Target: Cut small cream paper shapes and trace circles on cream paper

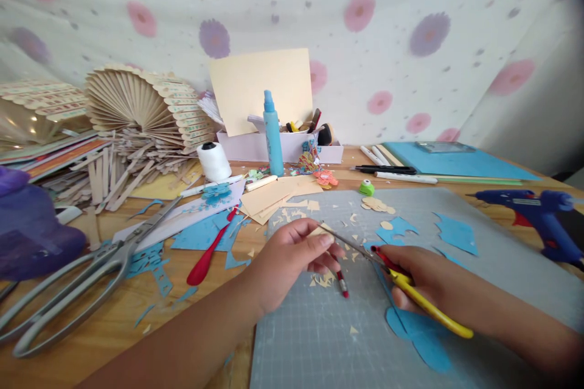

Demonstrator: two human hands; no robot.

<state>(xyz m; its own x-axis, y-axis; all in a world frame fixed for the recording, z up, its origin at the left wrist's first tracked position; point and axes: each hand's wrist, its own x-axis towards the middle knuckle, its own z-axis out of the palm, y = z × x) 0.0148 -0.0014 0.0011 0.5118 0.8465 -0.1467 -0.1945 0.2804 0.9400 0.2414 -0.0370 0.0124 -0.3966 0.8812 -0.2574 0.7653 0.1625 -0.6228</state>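
Between the thumb and fingers of my left hand [298,258] is a small piece of cream paper [323,231], partly hidden by the fingers. My right hand [424,276] grips scissors [406,292] with yellow and red handles, and their blades reach left to the paper. Beneath the hands lies a grey cutting mat [314,340], strewn with cream paper scraps [323,280]. A pencil [342,284] with a red eraser end rests just below my left hand. Blue paper pieces [424,340] lie under and below my right hand. Several cream cut-outs [376,204] sit farther back on the mat.
Large metal scissors [109,267] and a red tool [212,252] lie on the left. A blue glue gun [533,213] is at the right edge. Behind stand a blue bottle [273,140], a thread spool [214,162] and a white box [237,146]. Wooden sticks [118,176] are piled back left.
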